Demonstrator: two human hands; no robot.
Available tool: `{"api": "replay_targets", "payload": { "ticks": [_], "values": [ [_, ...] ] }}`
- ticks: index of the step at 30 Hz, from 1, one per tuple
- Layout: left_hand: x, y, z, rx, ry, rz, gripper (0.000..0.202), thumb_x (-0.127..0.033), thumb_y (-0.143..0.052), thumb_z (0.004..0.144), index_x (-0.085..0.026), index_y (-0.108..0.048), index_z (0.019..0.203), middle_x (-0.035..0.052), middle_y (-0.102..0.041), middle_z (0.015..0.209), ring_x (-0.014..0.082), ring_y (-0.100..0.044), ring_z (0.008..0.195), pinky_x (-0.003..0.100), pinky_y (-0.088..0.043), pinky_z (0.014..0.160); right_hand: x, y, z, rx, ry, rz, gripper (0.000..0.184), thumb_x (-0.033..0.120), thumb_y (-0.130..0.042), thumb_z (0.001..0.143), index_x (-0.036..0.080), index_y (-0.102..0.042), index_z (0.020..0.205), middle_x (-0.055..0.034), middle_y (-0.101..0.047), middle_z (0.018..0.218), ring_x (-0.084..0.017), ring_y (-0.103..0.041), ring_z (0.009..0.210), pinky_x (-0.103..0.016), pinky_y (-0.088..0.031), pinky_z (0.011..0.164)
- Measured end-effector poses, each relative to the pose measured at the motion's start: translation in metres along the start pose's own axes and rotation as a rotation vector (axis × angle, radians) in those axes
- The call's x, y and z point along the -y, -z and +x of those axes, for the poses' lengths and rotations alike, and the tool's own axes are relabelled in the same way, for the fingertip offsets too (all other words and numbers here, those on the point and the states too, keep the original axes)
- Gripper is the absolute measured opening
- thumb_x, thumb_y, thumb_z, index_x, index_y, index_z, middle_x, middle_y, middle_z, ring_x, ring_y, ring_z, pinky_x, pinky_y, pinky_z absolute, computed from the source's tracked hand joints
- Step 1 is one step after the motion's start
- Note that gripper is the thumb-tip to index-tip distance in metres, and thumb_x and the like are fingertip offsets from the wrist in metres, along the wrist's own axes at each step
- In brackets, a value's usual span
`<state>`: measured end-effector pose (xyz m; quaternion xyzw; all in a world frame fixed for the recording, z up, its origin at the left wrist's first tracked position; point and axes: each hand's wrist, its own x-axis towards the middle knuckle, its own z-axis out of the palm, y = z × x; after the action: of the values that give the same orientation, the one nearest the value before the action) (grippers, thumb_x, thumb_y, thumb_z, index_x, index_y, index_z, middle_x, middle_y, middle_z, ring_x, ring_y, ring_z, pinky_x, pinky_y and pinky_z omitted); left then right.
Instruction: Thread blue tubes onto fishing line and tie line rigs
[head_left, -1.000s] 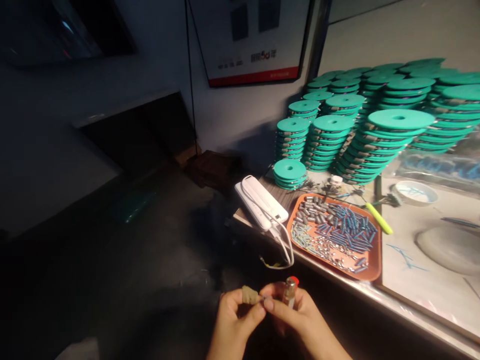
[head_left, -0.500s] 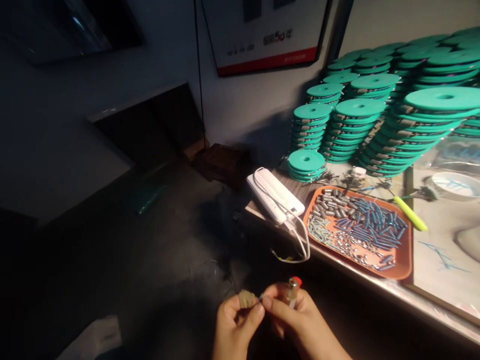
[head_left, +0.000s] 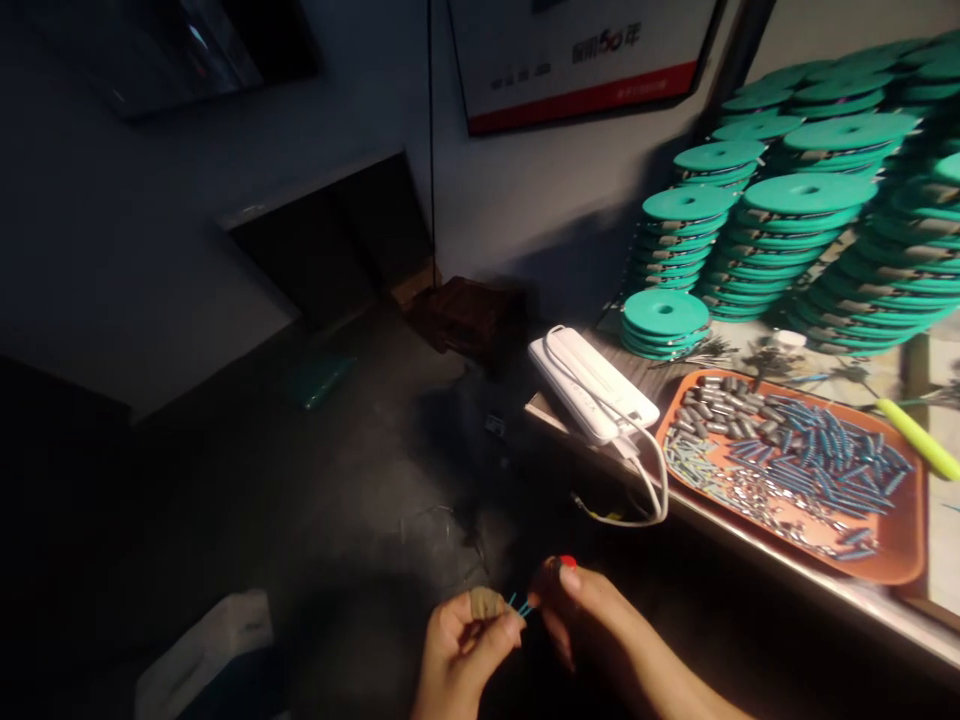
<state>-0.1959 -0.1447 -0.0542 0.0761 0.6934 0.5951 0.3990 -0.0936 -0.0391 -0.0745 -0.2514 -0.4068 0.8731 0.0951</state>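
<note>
My left hand (head_left: 469, 645) pinches thin blue-green strands (head_left: 523, 606) between thumb and forefinger, their ends sticking out to the right. A tan piece (head_left: 486, 602) sits at its forefinger; whether it is held or wrapped round the finger I cannot tell. My right hand (head_left: 581, 610) is closed around a lighter, with the thumb up by its red top (head_left: 567, 562). The lighter's body is mostly hidden by the fingers, and no flame shows. The right fingertips are close to the strand ends; contact is unclear.
An orange tray (head_left: 904, 545) holds metal cylinders, blue pieces and small shiny parts. Beside it a white power bank (head_left: 592, 385) with a cable lies at the table edge. Stacks of green spools (head_left: 686, 205) stand behind, and a yellow-green handle (head_left: 919, 440) lies at right.
My hands have drawn slightly apart, exposing the blue-green strands. My right hand has turned, bringing its thumb onto the lighter's top. The view has swung left, so the table appears farther right.
</note>
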Motion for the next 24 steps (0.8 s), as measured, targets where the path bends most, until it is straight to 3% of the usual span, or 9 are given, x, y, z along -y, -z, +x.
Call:
{"api": "replay_targets", "payload": {
  "ticks": [2, 4, 7, 10, 15, 21, 24],
  "values": [
    [0.001, 0.004, -0.002, -0.003, -0.002, 0.005, 0.027, -0.038, -0.075, 0.055, -0.015, -0.061, 0.052, -0.001, -0.055, 0.053, 0.0113, -0.049, 0.056, 0.021, -0.041, 0.059, -0.003, 0.0, 0.0, -0.001, -0.045, -0.095, 0.055, 0.063, -0.035, 0.08, 0.016, -0.059, 0.062, 0.0021, -0.043, 0.053, -0.012, -0.038, 0.054, -0.025, -0.032, 0.055],
    [0.003, 0.006, -0.003, 0.014, -0.016, 0.003, 0.027, -0.038, -0.075, 0.055, -0.014, -0.062, 0.052, -0.0009, -0.056, 0.052, 0.0111, -0.049, 0.055, 0.02, -0.041, 0.057, -0.007, -0.001, -0.001, -0.055, -0.101, -0.163, 0.057, 0.064, -0.036, 0.079, 0.017, -0.058, 0.056, 0.001, -0.045, 0.057, -0.013, -0.039, 0.057, -0.025, -0.032, 0.056],
    [0.008, 0.005, -0.003, 0.027, -0.037, -0.014, 0.027, -0.038, -0.075, 0.056, -0.014, -0.062, 0.052, -0.0011, -0.056, 0.051, 0.0112, -0.05, 0.054, 0.02, -0.041, 0.056, -0.01, -0.005, -0.001, -0.111, -0.062, -0.156, 0.048, 0.062, -0.05, 0.071, 0.017, -0.062, 0.062, 0.0003, -0.05, 0.063, -0.013, -0.041, 0.06, -0.024, -0.033, 0.057],
    [0.01, 0.003, -0.003, 0.011, -0.051, -0.035, 0.026, -0.037, -0.075, 0.056, -0.014, -0.063, 0.055, -0.0015, -0.055, 0.052, 0.0119, -0.051, 0.056, 0.022, -0.042, 0.059, -0.01, -0.01, 0.001, -0.111, 0.063, -0.109, 0.034, 0.049, -0.071, 0.058, 0.016, -0.062, 0.065, 0.0044, -0.043, 0.053, -0.01, -0.034, 0.052, -0.022, -0.028, 0.051],
    [0.006, 0.0, -0.003, 0.041, -0.106, 0.026, 0.031, -0.037, -0.073, 0.06, -0.013, -0.058, 0.048, -0.0021, -0.051, 0.049, 0.0086, -0.044, 0.051, 0.018, -0.037, 0.052, -0.01, -0.012, 0.006, -0.139, 0.125, -0.162, 0.029, 0.038, -0.074, 0.058, 0.014, -0.059, 0.054, 0.0053, -0.04, 0.047, -0.007, -0.029, 0.047, -0.022, -0.023, 0.045],
    [0.011, 0.003, 0.0, 0.048, -0.05, -0.015, 0.028, -0.037, -0.072, 0.061, -0.014, -0.059, 0.053, 0.0003, -0.058, 0.054, 0.0114, -0.05, 0.056, 0.02, -0.04, 0.057, -0.005, -0.011, 0.0, -0.133, 0.096, -0.125, 0.033, 0.046, -0.072, 0.058, 0.016, -0.06, 0.058, 0.0033, -0.045, 0.05, -0.009, -0.033, 0.049, -0.023, -0.027, 0.049],
    [0.011, 0.007, 0.0, 0.055, -0.067, 0.026, 0.028, -0.037, -0.072, 0.061, -0.013, -0.059, 0.053, -0.0006, -0.056, 0.053, 0.0102, -0.048, 0.054, 0.019, -0.038, 0.056, -0.005, -0.007, -0.005, -0.191, -0.037, -0.1, 0.044, 0.061, -0.056, 0.067, 0.018, -0.062, 0.066, 0.0003, -0.051, 0.061, -0.014, -0.04, 0.058, -0.025, -0.033, 0.055]
  ]
}}
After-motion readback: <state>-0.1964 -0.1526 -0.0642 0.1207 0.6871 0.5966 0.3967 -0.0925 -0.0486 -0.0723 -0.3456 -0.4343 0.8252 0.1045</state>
